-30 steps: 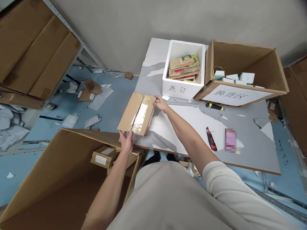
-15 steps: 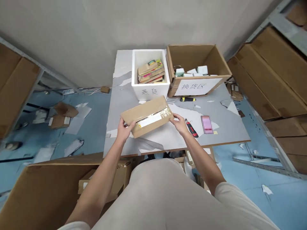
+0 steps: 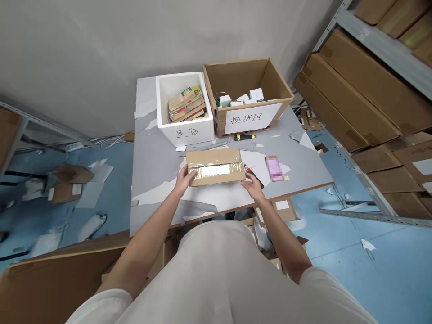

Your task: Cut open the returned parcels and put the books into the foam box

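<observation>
A flat brown cardboard box (image 3: 216, 157) with clear tape and a white label is held level over the near part of the table. My left hand (image 3: 185, 179) grips its left end, thumb on top. At the opposite end, my right hand (image 3: 252, 185) is closed on the near right corner. Close by my right hand lies a red and black utility knife (image 3: 258, 177), partly hidden by the box and hand. Farther right is a pink, blurred-out phone-like object (image 3: 274, 168). Behind the box lies a yellow and black utility knife (image 3: 245, 137).
On the grey table (image 3: 148, 157) stand a white foam box (image 3: 185, 132) of flat cardboard packs and a cardboard carton (image 3: 254, 118) of small white boxes. A large open carton (image 3: 60, 288) sits at lower left. Shelving with long boxes (image 3: 357, 90) stands at right.
Both hands have turned the box from a slant to nearly straight across, its label now facing me. The camera view has swung right, so the table appears farther left.
</observation>
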Available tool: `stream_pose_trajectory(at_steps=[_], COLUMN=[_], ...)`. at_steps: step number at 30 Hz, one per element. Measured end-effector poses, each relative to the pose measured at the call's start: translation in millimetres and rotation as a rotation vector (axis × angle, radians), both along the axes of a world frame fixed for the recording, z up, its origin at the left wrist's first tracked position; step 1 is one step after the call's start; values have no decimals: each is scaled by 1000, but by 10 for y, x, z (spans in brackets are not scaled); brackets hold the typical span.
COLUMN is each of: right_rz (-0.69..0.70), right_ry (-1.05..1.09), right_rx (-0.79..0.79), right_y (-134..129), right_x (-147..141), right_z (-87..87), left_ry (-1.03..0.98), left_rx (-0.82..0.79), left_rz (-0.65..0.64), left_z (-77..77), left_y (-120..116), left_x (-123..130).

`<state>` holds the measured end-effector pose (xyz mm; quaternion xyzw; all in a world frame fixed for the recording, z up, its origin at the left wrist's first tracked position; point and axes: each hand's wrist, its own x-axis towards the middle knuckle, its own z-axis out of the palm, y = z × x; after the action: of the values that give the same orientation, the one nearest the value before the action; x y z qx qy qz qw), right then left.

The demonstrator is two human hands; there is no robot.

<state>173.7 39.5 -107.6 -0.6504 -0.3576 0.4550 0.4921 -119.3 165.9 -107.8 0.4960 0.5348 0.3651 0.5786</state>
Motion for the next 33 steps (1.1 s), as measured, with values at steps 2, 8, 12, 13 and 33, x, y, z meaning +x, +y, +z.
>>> stream_pose_trajectory(at_steps=[2, 8, 12, 13, 33], right_rz=[37, 169, 255, 265, -40], right_ry=[-27, -208, -234, -211, -477], right_rx=[-10, -158, -164, -143, -164], right_y=[52, 103, 197, 228, 392], right_x=[37, 226, 229, 206, 115], right_z=[-57, -321, -442, -450, -61], left_ry=[25, 87, 90, 84, 459], left_rx=[23, -89, -73, -56, 63], left_rz=[-52, -113, -67, -49, 49], left_z=[-16, -158, -337, -370, -162], left_y=[-86, -394, -453, -453, -398], left_x=[-43, -150, -136, -125, -175])
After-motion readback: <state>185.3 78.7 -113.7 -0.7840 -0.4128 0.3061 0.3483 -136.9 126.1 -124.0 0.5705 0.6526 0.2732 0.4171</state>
